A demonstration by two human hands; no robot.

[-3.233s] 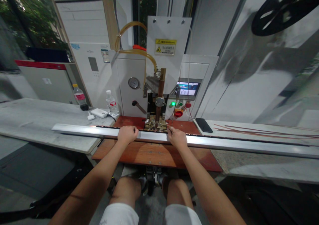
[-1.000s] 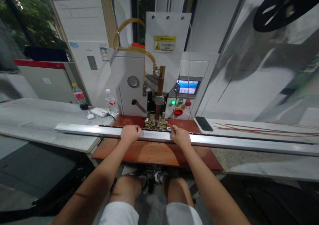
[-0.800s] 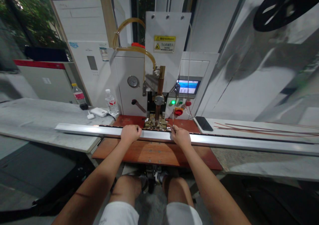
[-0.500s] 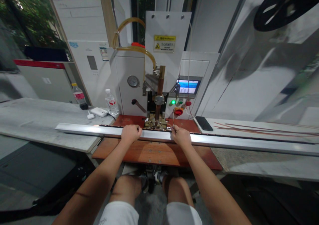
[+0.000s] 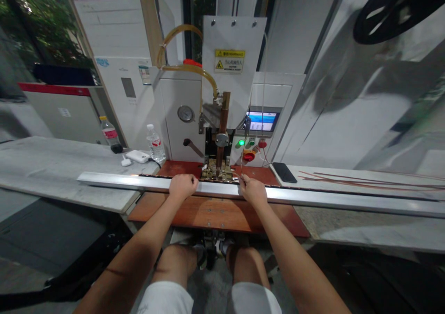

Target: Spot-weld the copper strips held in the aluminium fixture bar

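Both my hands closed on the long aluminium rail (image 5: 313, 198), left hand (image 5: 181, 186) and right hand (image 5: 253, 191) flanking the welder's electrode (image 5: 220, 153): stiff, probably light, slick, whippy at the ends, so I'd grip near the middle.

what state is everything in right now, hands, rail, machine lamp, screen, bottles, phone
aluminium rail, lying flat across the bench
left hand, closed on the aluminium rail
right hand, closed on the aluminium rail
green lamp, lit
screen, on
clear bottle, upright, capped
red-label bottle, upright, capped
phone, lying flat, display dark
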